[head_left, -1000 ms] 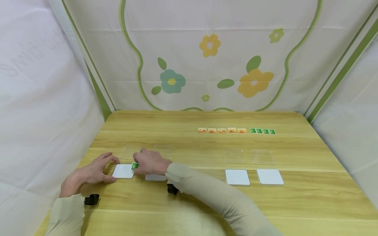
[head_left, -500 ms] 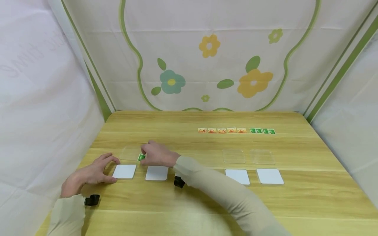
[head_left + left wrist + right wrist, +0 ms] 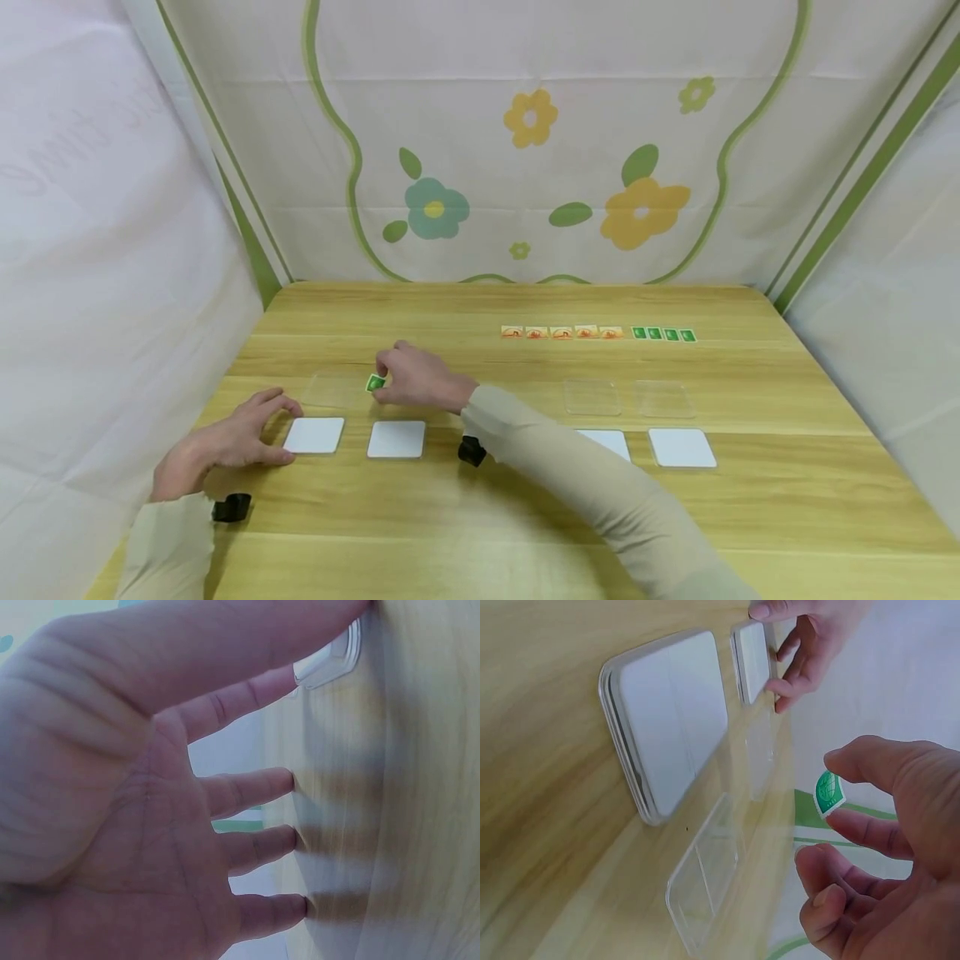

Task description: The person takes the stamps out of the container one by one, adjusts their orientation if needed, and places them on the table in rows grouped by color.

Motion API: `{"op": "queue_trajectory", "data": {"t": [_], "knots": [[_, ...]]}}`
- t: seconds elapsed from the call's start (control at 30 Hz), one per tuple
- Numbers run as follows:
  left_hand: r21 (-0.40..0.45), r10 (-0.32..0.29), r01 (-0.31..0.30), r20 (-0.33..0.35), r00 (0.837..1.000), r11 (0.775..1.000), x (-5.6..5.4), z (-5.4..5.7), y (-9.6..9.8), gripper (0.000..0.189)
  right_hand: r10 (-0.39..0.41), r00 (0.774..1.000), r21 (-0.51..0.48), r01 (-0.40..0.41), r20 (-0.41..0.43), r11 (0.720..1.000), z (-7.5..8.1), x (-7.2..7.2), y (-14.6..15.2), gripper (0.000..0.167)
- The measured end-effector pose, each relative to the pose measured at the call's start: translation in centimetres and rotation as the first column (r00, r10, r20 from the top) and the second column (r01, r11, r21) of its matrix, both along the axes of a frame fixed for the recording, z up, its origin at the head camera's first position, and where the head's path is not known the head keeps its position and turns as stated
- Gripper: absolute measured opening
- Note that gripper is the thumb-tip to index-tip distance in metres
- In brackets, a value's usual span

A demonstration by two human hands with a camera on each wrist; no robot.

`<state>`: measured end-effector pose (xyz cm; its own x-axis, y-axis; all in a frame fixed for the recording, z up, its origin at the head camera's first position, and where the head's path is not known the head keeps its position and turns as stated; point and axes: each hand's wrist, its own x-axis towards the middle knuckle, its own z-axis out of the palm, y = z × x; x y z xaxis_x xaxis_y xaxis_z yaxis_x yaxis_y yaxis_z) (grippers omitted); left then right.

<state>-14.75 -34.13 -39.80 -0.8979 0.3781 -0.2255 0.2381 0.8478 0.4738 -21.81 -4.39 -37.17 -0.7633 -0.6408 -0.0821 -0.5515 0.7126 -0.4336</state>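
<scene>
My right hand pinches a small green stamp between thumb and index finger, held above the table behind the second white-topped box. In the right wrist view the stamp shows a pale globe-like print and white edges. At the left, my left hand holds the leftmost white-topped box, thumb at its near corner and index finger at its far corner. The left wrist view shows the other fingers extended down to the wood, with a bit of the clear box visible beyond the thumb.
Clear lids lie behind the boxes. Another white-topped box stands at right; its neighbour is partly hidden by my right sleeve. Toward the back lie a row of orange stamps and several green stamps. Cloth walls surround the table.
My right hand has moved right and back with the green stamp, away from the leftmost box, uncovering the second box. My left hand has stayed at its box.
</scene>
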Motion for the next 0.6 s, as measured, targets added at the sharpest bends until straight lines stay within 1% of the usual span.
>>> {"op": "queue_trajectory", "data": {"t": [0.13, 0.27, 0.4, 0.6], "knots": [[0.000, -0.003, 0.003, 0.003, 1.000, 1.000, 0.0, 0.0, 0.0, 0.051, -0.010, 1.000, -0.001, 0.010, 0.001, 1.000, 0.3, -0.1, 0.8, 0.028], [0.000, -0.011, 0.011, -0.003, 1.000, 1.000, 0.0, 0.2, 0.1, 0.051, -0.032, 0.999, -0.011, 0.032, -0.024, 0.999, 0.7, -0.4, 1.7, 0.028], [-0.005, -0.013, 0.013, -0.009, 1.000, 1.000, 0.0, 0.3, 0.1, 0.051, -0.045, 0.998, -0.040, 0.043, -0.047, 0.998, 0.9, -0.8, 2.7, 0.028], [-0.002, -0.017, 0.017, -0.009, 1.000, 1.000, 0.0, 0.2, 0.1, 0.050, -0.059, 0.997, -0.085, 0.055, -0.049, 0.995, 0.8, -1.6, 4.6, 0.027]]}}
